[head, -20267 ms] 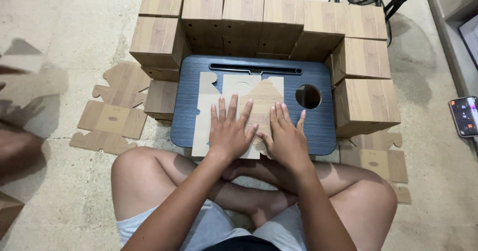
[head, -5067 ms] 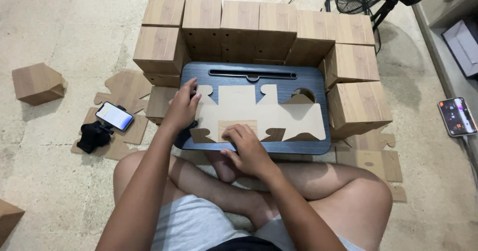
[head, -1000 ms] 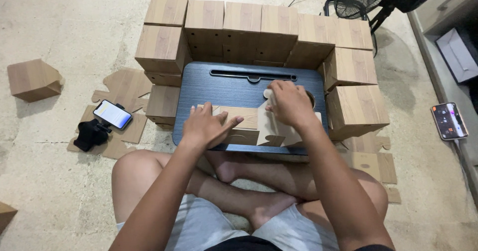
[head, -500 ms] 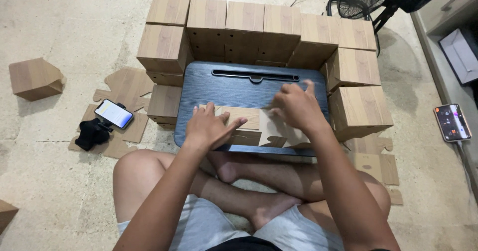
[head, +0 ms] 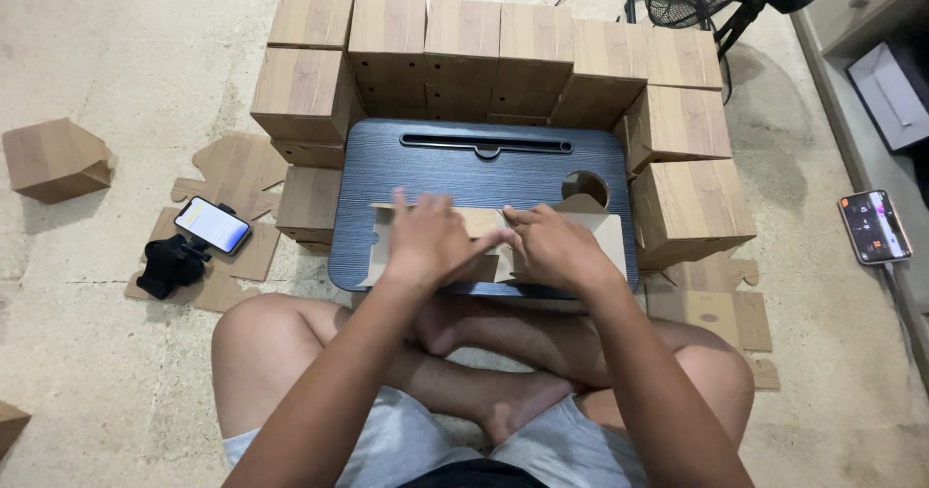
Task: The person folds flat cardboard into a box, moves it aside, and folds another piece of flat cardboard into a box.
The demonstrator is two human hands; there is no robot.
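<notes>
head view: left hand (head: 426,241) and right hand (head: 554,248) press spread on cardboard blank (head: 484,225).

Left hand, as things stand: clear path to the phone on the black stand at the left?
Probably yes: the left hand presses the folded cardboard blank; bare floor lies between it and the phone.

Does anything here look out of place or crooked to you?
One box sits tilted and alone on the floor at the left, away from the neat stack of boxes around the lap desk. Both hands, left hand and right hand, press a flat cardboard piece on the desk.
</notes>
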